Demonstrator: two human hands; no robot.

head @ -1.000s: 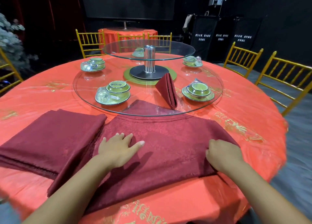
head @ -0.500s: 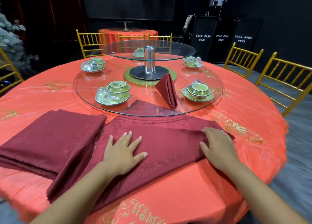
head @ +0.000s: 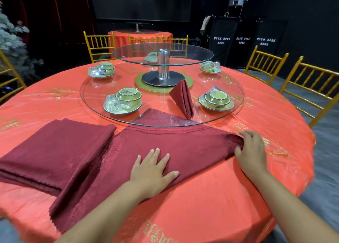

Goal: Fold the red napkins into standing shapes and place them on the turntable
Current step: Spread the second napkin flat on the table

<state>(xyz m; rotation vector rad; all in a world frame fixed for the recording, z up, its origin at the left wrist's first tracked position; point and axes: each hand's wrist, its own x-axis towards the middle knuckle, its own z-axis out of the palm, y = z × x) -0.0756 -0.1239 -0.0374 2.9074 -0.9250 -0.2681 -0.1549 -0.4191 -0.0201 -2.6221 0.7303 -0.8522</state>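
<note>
A dark red napkin (head: 165, 143) lies folded into a triangle on the orange tablecloth, its far tip under the glass turntable (head: 91, 103). My left hand (head: 153, 171) presses flat on its near edge, fingers spread. My right hand (head: 252, 151) rests on the napkin's right corner, fingers fairly straight, thumb against the fold. A stack of folded red napkins (head: 55, 147) sits to the left. One folded cone-shaped napkin (head: 183, 98) stands on the turntable.
Several green bowl-and-saucer sets, such as one (head: 124, 100), sit on the turntable around a steel post (head: 163, 65) that carries a smaller glass tier. Gold chairs (head: 310, 88) ring the round table. The table edge runs close in front of me.
The napkin's near part has been folded away from me into a triangle. My right hand slid up and right to the right corner; my left hand shifted slightly right.
</note>
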